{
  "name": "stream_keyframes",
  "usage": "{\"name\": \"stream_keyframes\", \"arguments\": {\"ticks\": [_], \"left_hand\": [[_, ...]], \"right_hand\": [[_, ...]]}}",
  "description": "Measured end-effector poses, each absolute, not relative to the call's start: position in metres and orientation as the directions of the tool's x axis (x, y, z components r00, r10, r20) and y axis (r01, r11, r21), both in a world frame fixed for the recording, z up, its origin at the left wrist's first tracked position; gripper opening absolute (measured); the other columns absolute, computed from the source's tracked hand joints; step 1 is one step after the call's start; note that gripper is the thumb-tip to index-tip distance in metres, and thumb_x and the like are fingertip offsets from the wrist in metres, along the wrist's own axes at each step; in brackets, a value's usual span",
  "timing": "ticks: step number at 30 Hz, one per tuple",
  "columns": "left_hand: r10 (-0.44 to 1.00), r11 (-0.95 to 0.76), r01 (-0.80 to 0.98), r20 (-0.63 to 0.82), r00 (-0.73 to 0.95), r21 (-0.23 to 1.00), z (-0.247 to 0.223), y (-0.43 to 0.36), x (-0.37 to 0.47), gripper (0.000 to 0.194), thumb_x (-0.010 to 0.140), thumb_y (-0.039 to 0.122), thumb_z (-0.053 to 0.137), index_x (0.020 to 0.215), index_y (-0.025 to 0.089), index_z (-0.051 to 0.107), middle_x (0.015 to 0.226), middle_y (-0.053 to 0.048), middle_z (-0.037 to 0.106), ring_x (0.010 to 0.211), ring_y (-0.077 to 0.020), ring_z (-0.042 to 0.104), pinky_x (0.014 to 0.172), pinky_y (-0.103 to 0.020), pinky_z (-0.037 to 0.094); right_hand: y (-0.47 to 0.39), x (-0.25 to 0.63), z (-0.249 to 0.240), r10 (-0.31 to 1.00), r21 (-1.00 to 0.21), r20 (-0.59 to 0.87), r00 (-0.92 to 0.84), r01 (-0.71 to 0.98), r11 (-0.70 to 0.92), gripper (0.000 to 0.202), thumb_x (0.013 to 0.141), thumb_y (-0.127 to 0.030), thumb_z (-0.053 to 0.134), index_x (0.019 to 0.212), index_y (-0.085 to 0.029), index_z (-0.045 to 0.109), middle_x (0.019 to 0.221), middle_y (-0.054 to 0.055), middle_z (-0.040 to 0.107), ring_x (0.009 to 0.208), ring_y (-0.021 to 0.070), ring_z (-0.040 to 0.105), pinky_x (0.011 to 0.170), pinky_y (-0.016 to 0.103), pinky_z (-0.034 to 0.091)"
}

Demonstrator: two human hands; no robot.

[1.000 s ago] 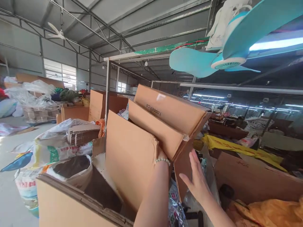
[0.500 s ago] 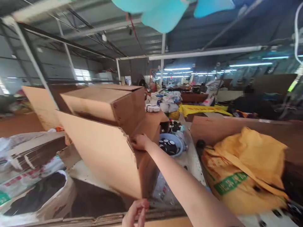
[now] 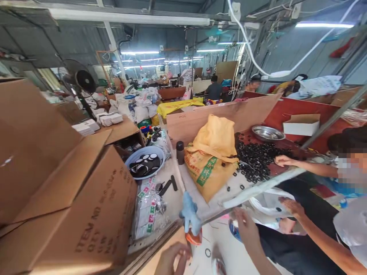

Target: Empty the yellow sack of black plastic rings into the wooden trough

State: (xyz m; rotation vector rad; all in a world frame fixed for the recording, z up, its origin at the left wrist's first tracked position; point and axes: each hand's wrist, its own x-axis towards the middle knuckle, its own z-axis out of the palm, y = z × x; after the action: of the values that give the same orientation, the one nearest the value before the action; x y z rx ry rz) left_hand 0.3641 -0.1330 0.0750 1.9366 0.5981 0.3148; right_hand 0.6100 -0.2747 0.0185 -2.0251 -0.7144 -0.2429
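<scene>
At the lower edge of the view the left hand (image 3: 172,261) shows with its fingers bent inward, thumb close to the first finger; whether they pinch something cannot be told. Just beside it lies an orange-red round object (image 3: 193,237), half covered by a light blue cloth (image 3: 189,214). A small black rubber ring (image 3: 208,253) lies alone on the white desk (image 3: 220,248), between both hands. The right hand (image 3: 245,229) reaches low over the desk, fingers stretched forward and holding nothing visible.

Such a thin ring probably needs a fingertip pinch at its rim, as it lies flat. The cloth hangs near and could catch the fingers.

To the left stands a large brown printed cardboard box (image 3: 86,214). Further on are a pale blue plastic basin (image 3: 145,162) of black discs, a yellow woven sack (image 3: 215,160), and a heap of black rings (image 3: 258,156), where a co-worker's hand (image 3: 282,160) rests.
</scene>
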Motion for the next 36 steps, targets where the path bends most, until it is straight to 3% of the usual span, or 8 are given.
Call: {"name": "stream_keyframes", "arguments": {"ticks": [3, 9, 13, 17, 26, 30, 32, 36], "left_hand": [[0.402, -0.480, 0.202, 0.009, 0.916, 0.854, 0.109, -0.128, 0.459, 0.027, 0.086, 0.033, 0.039, 0.088, 0.019, 0.062, 0.089, -0.007, 0.067, 0.086, -0.0176, 0.060, 0.081, -0.028, 0.046], [0.274, -0.639, 0.286, -0.137, 0.952, 0.713, 0.084, -0.145, 0.624, 0.030, 0.077, 0.017, 0.045, 0.103, 0.016, 0.061, 0.103, -0.010, 0.064, 0.098, -0.0219, 0.058, 0.088, -0.036, 0.045], [0.190, -0.723, 0.382, -0.365, 0.911, 0.576, 0.033, -0.152, 0.683, 0.037, 0.071, 0.011, 0.049, 0.106, 0.015, 0.061, 0.113, -0.012, 0.060, 0.103, -0.0265, 0.057, 0.091, -0.040, 0.045], [0.188, -0.756, 0.297, -0.241, 0.952, 0.584, 0.010, -0.143, 0.733, 0.032, 0.073, 0.009, 0.044, 0.099, 0.015, 0.061, 0.104, -0.012, 0.061, 0.092, -0.0247, 0.060, 0.082, -0.040, 0.050], [0.223, -0.764, 0.154, 0.033, 0.974, 0.626, 0.003, -0.127, 0.860, 0.038, 0.077, 0.006, 0.042, 0.114, 0.011, 0.050, 0.118, -0.014, 0.051, 0.110, -0.0221, 0.050, 0.099, -0.039, 0.042], [0.202, -0.770, 0.165, -0.010, 0.979, 0.617, -0.038, -0.150, 0.795, 0.044, 0.079, 0.009, 0.042, 0.123, 0.015, 0.047, 0.125, -0.014, 0.051, 0.117, -0.0218, 0.049, 0.101, -0.041, 0.043], [0.240, -0.793, 0.275, -0.136, 0.961, 0.544, -0.072, -0.160, 0.760, 0.062, 0.066, 0.001, 0.049, 0.127, 0.012, 0.045, 0.136, -0.018, 0.042, 0.128, -0.0289, 0.038, 0.105, -0.048, 0.038], [0.331, -0.775, 0.410, -0.244, 0.912, 0.482, -0.115, -0.168, 0.752, 0.062, 0.071, -0.007, 0.034, 0.130, 0.009, 0.043, 0.143, -0.019, 0.033, 0.134, -0.0283, 0.027, 0.109, -0.054, 0.029]], "right_hand": [[-0.269, 0.695, -0.003, 0.287, -0.754, 0.324, 0.902, 0.429, -0.498, 0.044, 0.089, -0.050, 0.031, 0.080, -0.015, 0.058, 0.077, 0.010, 0.063, 0.071, 0.0159, 0.061, 0.062, 0.029, 0.050], [-0.150, 0.850, -0.022, 0.426, -0.738, 0.231, 0.875, 0.443, -0.509, 0.026, 0.087, -0.035, 0.051, 0.094, -0.011, 0.058, 0.099, 0.006, 0.059, 0.097, 0.0161, 0.054, 0.089, 0.039, 0.044], [-0.116, 0.893, -0.042, 0.573, -0.729, 0.172, 0.801, 0.495, -0.473, 0.024, 0.086, -0.035, 0.051, 0.092, -0.013, 0.059, 0.094, 0.006, 0.060, 0.091, 0.0145, 0.055, 0.088, 0.038, 0.045], [-0.158, 0.921, -0.049, 0.678, -0.775, 0.175, 0.714, 0.525, -0.353, 0.023, 0.083, -0.034, 0.056, 0.087, -0.012, 0.059, 0.086, 0.003, 0.061, 0.079, 0.0110, 0.056, 0.076, 0.030, 0.048], [-0.246, 1.054, -0.045, 0.202, -0.820, 0.327, 0.923, 0.383, -0.424, 0.062, 0.084, -0.054, 0.036, 0.122, -0.006, 0.044, 0.117, 0.021, 0.051, 0.100, 0.0226, 0.055, 0.083, 0.039, 0.048], [-0.284, 0.947, -0.092, 0.149, -0.722, 0.477, 0.866, 0.483, -0.495, 0.065, 0.083, -0.058, 0.038, 0.125, -0.009, 0.042, 0.133, 0.022, 0.037, 0.125, 0.0313, 0.034, 0.100, 0.051, 0.033], [-0.293, 0.889, -0.122, 0.291, -0.448, 0.577, 0.763, 0.593, -0.669, 0.068, 0.083, -0.060, 0.034, 0.126, -0.008, 0.041, 0.135, 0.026, 0.032, 0.125, 0.0362, 0.033, 0.090, 0.052, 0.039], [-0.284, 0.849, -0.158, 0.427, -0.223, 0.453, 0.783, 0.563, -0.796, 0.063, 0.088, -0.056, 0.020, 0.120, -0.012, 0.052, 0.138, 0.022, 0.030, 0.128, 0.0366, 0.028, 0.093, 0.054, 0.033]]}}
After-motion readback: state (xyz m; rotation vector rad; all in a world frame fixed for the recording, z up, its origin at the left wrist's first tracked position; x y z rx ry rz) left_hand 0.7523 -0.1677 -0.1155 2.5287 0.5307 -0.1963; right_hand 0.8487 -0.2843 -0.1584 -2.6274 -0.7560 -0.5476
